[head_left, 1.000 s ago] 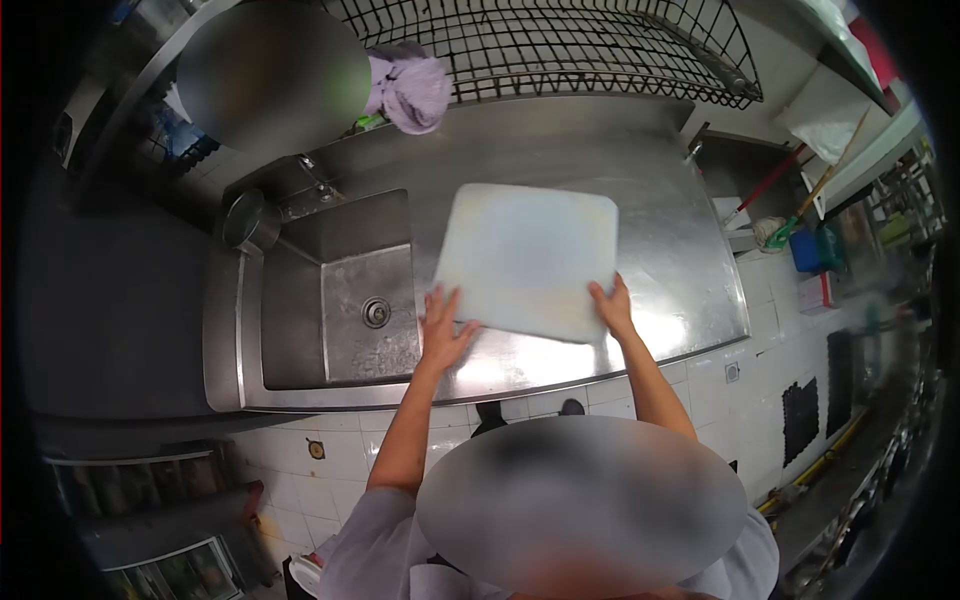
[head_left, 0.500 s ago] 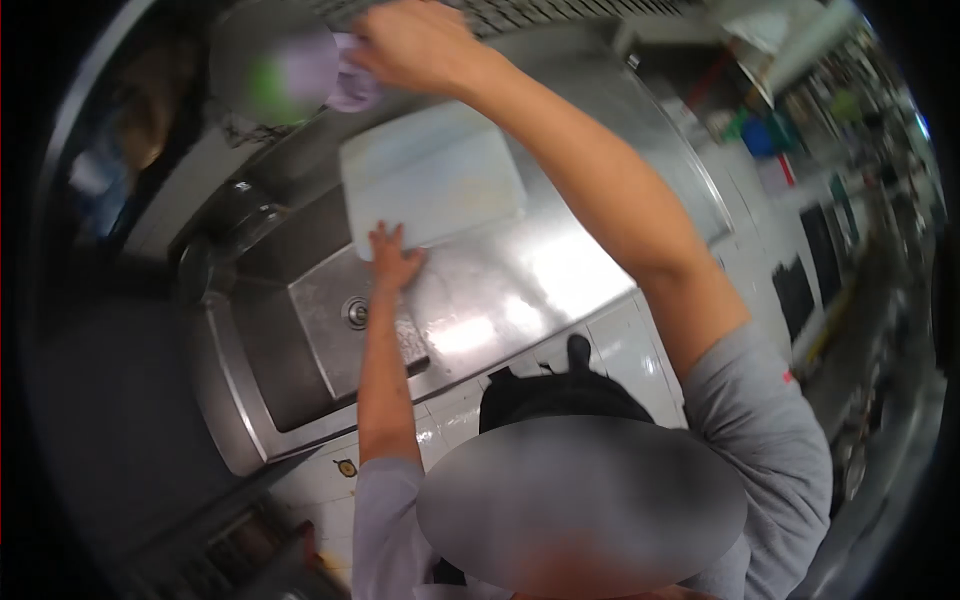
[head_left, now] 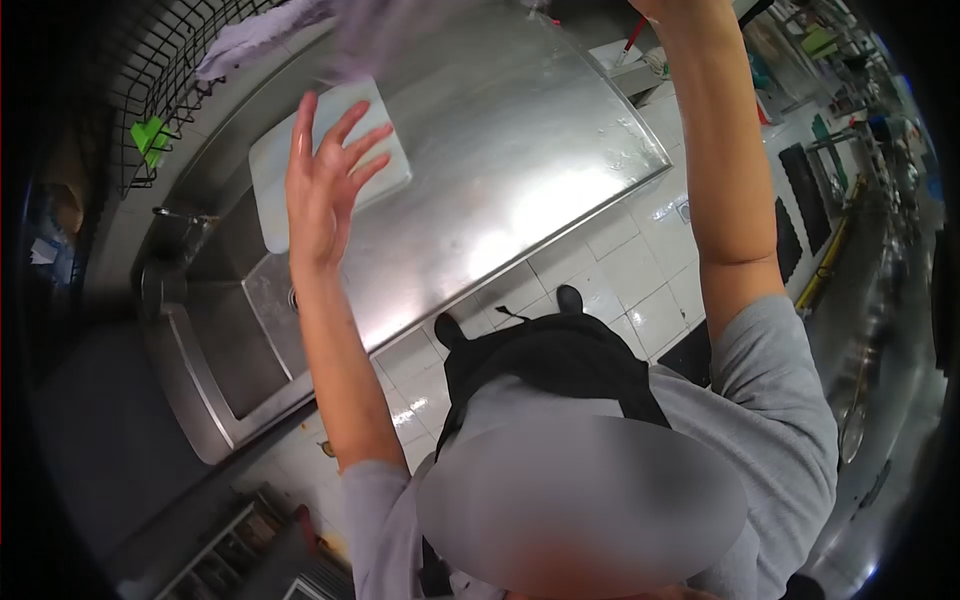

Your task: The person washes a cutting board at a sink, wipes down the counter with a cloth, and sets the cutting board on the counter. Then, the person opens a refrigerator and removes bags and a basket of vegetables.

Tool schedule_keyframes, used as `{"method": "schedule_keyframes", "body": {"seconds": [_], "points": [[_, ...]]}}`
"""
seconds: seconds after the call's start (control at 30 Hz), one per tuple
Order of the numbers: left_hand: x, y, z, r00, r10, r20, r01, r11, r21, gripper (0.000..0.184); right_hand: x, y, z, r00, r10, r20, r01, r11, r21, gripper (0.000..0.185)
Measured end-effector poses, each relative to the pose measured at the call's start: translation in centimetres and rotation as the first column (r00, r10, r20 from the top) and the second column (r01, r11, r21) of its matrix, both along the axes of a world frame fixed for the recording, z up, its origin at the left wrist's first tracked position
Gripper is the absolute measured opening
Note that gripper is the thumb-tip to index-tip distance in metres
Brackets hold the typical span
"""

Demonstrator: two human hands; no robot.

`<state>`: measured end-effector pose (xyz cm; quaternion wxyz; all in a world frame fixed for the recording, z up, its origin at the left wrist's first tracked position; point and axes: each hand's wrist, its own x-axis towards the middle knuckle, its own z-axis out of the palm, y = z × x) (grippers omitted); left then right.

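Note:
My left hand is raised over a white cutting board, fingers spread and holding nothing. The board lies on the steel counter beside the sink basin and partly shows behind the hand. A light purple cloth stretches across the top left, its right part smeared by motion. At the top edge, only the wrist end of my right hand shows. Its fingers are out of frame, so whether it holds the cloth cannot be seen.
The steel counter runs to the right, with the sink and a faucet at its left. A black wire rack with a bright green item stands at the upper left. Below are white floor tiles.
My left hand has come up off the board with its fingers spread. My right arm has swung to the right and up. The purple cloth has moved and spread out.

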<state>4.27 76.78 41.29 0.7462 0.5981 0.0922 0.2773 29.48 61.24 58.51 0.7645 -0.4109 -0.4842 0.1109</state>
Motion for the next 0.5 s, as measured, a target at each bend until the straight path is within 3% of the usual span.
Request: {"method": "schedule_keyframes", "body": {"seconds": [0.07,0.17,0.2,0.27,0.3,0.37,0.43,0.47,0.5], "points": [[4.6,-2.3,-0.2,0.962,-0.103,0.254,0.176,0.944,-0.281,0.084,1.2,-3.8,-0.3,0.989,-0.039,-0.142,0.047,0.997,0.058,0.02],[10.9,-6.2,-0.2,0.885,-0.021,0.465,0.323,0.747,-0.581,0.081,7.6,-9.3,-3.9,0.995,0.09,0.035,-0.088,0.994,-0.068,0.024],[13.1,-7.5,-0.7,0.883,-0.072,0.464,0.383,0.682,-0.623,0.07,9.9,-11.3,-5.6,0.987,0.126,0.097,-0.115,0.986,-0.117,0.025],[17.9,-10.4,-3.3,0.943,-0.029,0.331,0.233,0.767,-0.598,0.06,11.8,-15.4,-9.0,0.97,0.211,-0.123,-0.242,0.901,-0.361,0.03],[19.9,-12.0,-3.8,0.965,-0.004,0.263,0.16,0.802,-0.575,0.055,12.9,-16.8,-9.8,0.958,0.269,0.096,-0.217,0.904,-0.369,0.022],[21.5,-15.8,-1.2,0.972,-0.009,0.233,0.114,0.889,-0.443,0.043,15.4,-19.8,-12.5,0.922,0.385,0.039,-0.302,0.777,-0.552,0.024],[22.8,-17.9,0.9,0.981,-0.044,0.187,0.099,0.952,-0.291,0.041,17.0,-22.1,-14.3,0.893,0.449,0.004,-0.364,0.728,-0.581,0.029],[23.7,-18.7,1.7,0.968,-0.053,0.246,0.11,0.968,-0.224,0.048,17.4,-23.3,-15.0,0.879,0.476,-0.013,-0.39,0.703,-0.594,0.032],[24.2,-18.9,2.2,0.976,-0.07,0.205,0.105,0.98,-0.169,0.051,17.0,-23.8,-15.1,0.918,0.392,0.059,-0.286,0.758,-0.586,0.045]]}}
